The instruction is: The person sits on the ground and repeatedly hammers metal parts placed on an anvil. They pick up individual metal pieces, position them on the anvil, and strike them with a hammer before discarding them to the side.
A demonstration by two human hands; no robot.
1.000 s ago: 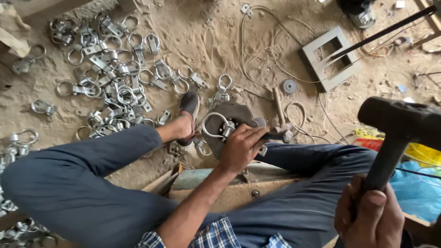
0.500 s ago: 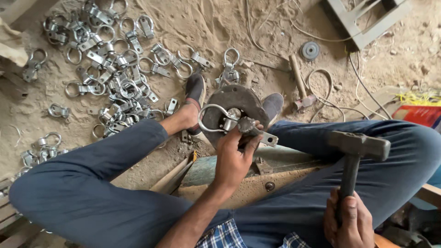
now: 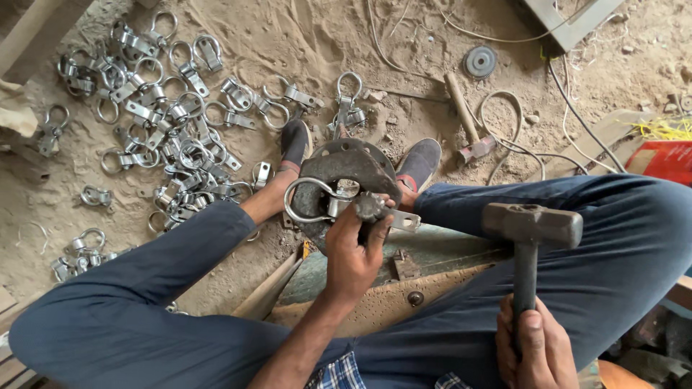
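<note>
My left hand [image 3: 353, 248] grips a metal ring clamp [image 3: 317, 202], holding it flat on a round, dark iron disc [image 3: 346, 169] that stands between my shoes. The clamp's flat strap end [image 3: 404, 220] sticks out to the right of my fingers. My right hand [image 3: 533, 346] is closed around the handle of a heavy sledge hammer; its square steel head [image 3: 532, 225] hovers above my right thigh, to the right of the clamp and apart from it.
Several similar ring clamps [image 3: 166, 122] lie piled on the sandy floor at upper left. A second hammer [image 3: 467, 119] lies beyond my right shoe, with wires, a small round wheel [image 3: 479, 61] and a red box [image 3: 663, 160] at right.
The hammer head has come down and leftward toward the clamp, from raised at the far right. My left hand keeps the clamp on the disc.
</note>
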